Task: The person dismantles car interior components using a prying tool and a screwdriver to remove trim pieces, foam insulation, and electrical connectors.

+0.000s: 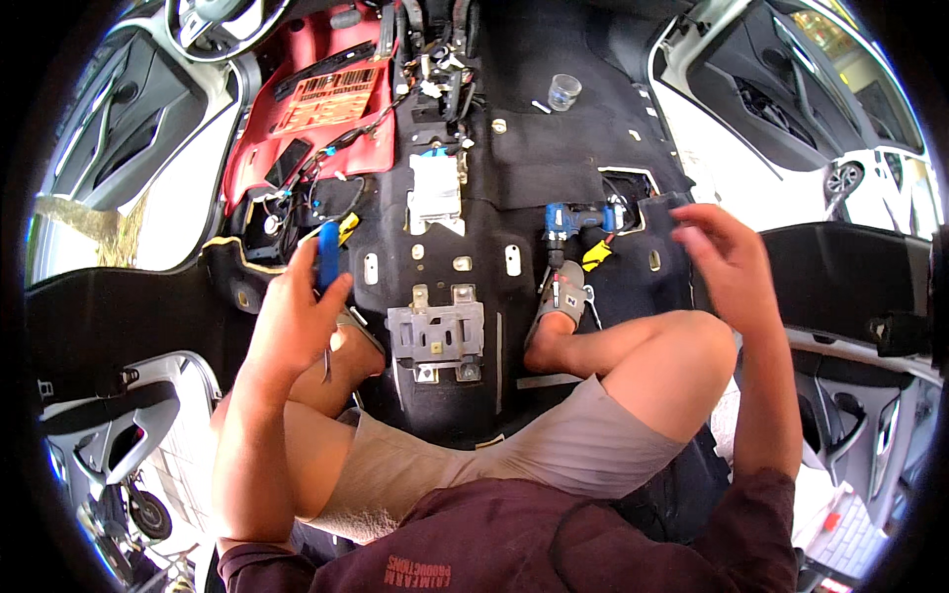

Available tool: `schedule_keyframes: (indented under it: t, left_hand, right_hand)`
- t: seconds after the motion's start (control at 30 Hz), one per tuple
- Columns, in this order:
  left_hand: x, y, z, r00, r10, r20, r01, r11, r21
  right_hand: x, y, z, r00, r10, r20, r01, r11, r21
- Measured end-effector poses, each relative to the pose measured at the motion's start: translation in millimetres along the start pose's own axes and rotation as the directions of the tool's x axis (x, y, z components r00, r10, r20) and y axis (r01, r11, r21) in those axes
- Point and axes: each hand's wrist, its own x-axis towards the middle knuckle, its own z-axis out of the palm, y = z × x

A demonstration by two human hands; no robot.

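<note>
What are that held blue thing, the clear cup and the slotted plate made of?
Blue thing: perhaps plastic or rubber, smooth and evenly coloured. Clear cup: glass or plastic, transparent and glossy. Slotted plate: probably metal, dull grey, with brighter tabs.

On my screen, the steering wheel (215,10) sits at the upper left, with a red mat (249,143) below it. I see an orange grid (326,99) on that mat and a dark phone (288,163) near its lower edge. A clear cup (564,92) stands on the black carpet (529,59), a small white piece (541,106) just beside it. I make out a grey bracket (437,341) in the middle, a door (761,89) at upper right, and a car wheel (845,178) outside.
</note>
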Motion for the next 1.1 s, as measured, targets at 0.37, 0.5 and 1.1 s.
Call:
schedule_keyframes:
  t: [0.37,0.5,1.1]
  left_hand:
    - [-10.9,15.2,30.4,0.906,0.225,0.358,-0.137,0.957,-0.255]
    - [-3.8,38.6,42.9,0.855,0.219,0.470,-0.097,0.958,-0.270]
    - [46.3,-1.5,57.6,0.967,0.057,0.248,-0.114,0.969,0.221]
  right_hand:
    - [18.0,-23.0,186.4,0.655,-0.111,0.747,-0.278,0.884,0.375]
    - [21.4,-21.5,208.6,0.535,-0.047,0.843,-0.393,0.870,0.298]
    - [95.2,40.8,92.9,0.867,0.249,0.432,-0.498,0.404,0.767]
